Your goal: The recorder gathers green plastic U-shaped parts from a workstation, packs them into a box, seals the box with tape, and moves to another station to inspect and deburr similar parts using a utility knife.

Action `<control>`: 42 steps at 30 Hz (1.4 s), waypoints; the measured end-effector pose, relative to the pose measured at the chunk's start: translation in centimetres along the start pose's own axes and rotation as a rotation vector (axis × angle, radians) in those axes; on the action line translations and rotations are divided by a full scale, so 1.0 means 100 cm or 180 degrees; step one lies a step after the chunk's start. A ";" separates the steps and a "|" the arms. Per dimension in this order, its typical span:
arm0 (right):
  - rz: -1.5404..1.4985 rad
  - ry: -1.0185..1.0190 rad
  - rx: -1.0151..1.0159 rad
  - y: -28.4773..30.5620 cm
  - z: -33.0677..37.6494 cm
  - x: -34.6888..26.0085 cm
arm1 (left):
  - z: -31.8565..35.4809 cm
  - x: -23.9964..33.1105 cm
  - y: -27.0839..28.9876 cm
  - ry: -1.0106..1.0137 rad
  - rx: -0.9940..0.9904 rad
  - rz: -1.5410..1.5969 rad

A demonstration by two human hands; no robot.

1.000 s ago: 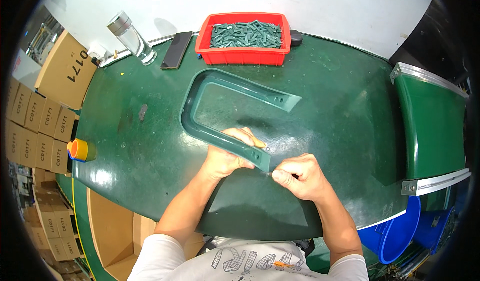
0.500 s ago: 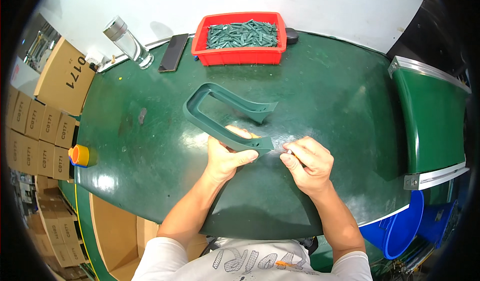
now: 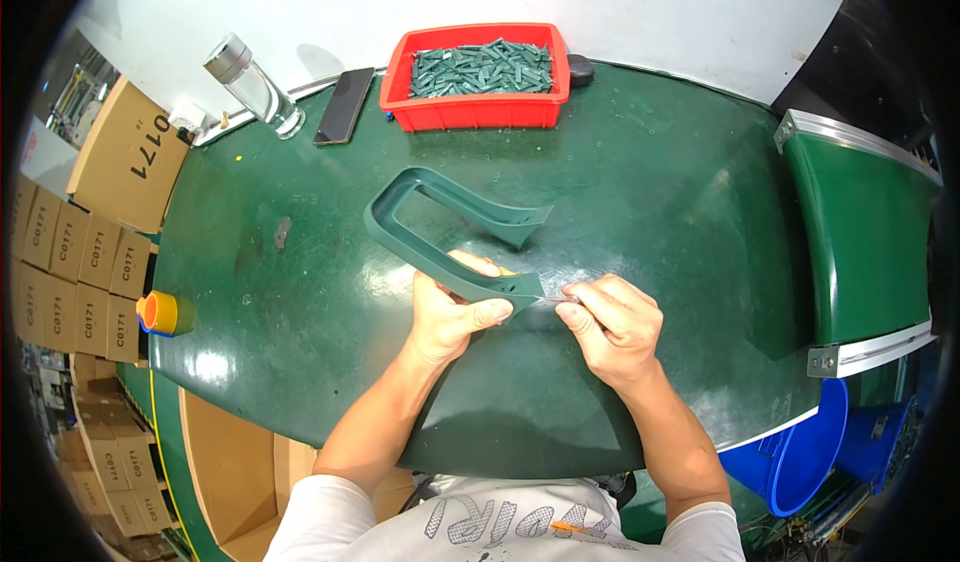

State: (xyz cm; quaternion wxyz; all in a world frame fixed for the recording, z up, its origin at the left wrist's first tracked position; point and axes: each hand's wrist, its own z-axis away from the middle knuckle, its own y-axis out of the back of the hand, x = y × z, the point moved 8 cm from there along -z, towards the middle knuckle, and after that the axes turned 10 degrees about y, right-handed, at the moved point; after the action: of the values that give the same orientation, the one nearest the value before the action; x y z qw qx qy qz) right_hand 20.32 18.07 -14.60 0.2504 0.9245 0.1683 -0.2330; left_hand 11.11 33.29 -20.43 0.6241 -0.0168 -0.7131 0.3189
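Observation:
My left hand [image 3: 442,324] grips a green U-shaped plastic part [image 3: 418,252] by its nearer arm, thumb along the lower side. The bend of the part points left, and its two flared ends face right. Small holes show near the closer end. At that end, a thin shiny metal tool [image 3: 552,299] reaches from my right hand [image 3: 622,328] to the edge of the plastic. My right fingers pinch the tool; its handle is hidden in them, so its exact kind cannot be made out.
Behind the part stands a red bin [image 3: 480,112] full of small green pieces. A phone [image 3: 343,108] and glass bottle [image 3: 262,95] are left of it. An orange-yellow cup [image 3: 162,312] sits at the left edge, a green conveyor [image 3: 865,242] at right, a blue bin [image 3: 790,472] below it.
The thin metal tool shows more plainly against the end of the green part. My hands have hardly moved; the right one shifted very slightly left.

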 end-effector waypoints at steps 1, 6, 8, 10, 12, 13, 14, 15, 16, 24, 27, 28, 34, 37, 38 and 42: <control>0.0010 0.0006 0.0028 0.001 0.000 0.000 | 0.000 -0.001 0.000 0.0045 -0.0008 0.0032; 0.0165 -0.0093 0.0223 0.004 0.001 0.001 | 0.002 0.000 -0.002 -0.0027 -0.0067 -0.0016; 0.0506 -0.0949 0.0280 0.019 0.002 0.026 | 0.003 0.005 -0.009 -0.0462 -0.0403 -0.0161; 0.0309 -0.1467 0.0784 0.043 0.007 0.051 | 0.005 0.007 -0.022 -0.0454 -0.0636 -0.0350; -0.0563 -0.2113 0.0968 0.030 0.020 0.071 | 0.007 -0.002 -0.029 -0.0308 -0.0713 -0.0331; -0.0864 -0.2383 0.0820 0.026 0.024 0.073 | 0.008 -0.005 -0.035 -0.0347 -0.0854 -0.0368; -0.1188 -0.2660 0.0681 0.018 0.027 0.071 | 0.011 -0.002 -0.040 -0.0451 -0.0908 -0.0612; -0.1319 -0.2696 0.0520 0.014 0.027 0.070 | 0.012 -0.004 -0.044 -0.0442 -0.0958 -0.0682; -0.1493 -0.2715 0.0464 0.013 0.027 0.070 | 0.013 -0.005 -0.047 -0.0434 -0.1008 -0.0751; -0.2234 -0.2706 0.0423 0.006 0.024 0.060 | 0.010 -0.015 -0.070 -0.0760 -0.1614 -0.3064; -0.2435 -0.2893 0.0125 -0.005 0.027 0.054 | 0.004 -0.007 -0.036 -0.0088 -0.0091 -0.2354; -0.2531 -0.2960 0.0030 -0.010 0.028 0.051 | 0.005 0.002 -0.038 -0.0589 -0.0067 -0.1776; -0.1754 -0.2180 -0.0270 -0.019 0.029 0.037 | 0.015 0.017 -0.039 -0.1509 -0.0294 -0.1695; -0.0721 -0.0855 -0.0276 -0.006 0.007 0.018 | 0.009 0.005 -0.017 -0.0833 0.0063 -0.0712; -0.0350 -0.0338 -0.0336 -0.004 0.000 0.008 | 0.007 -0.001 -0.008 -0.0599 0.0149 -0.0255; -0.0158 -0.0233 -0.0504 -0.008 0.000 0.003 | 0.003 0.006 -0.001 -0.0711 -0.0141 0.0091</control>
State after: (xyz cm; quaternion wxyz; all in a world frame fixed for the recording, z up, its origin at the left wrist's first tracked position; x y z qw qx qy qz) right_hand 20.21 18.74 -15.01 0.3229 0.8882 0.1998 -0.2588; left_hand 10.70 33.33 -19.90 0.5356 -0.0051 -0.7848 0.3118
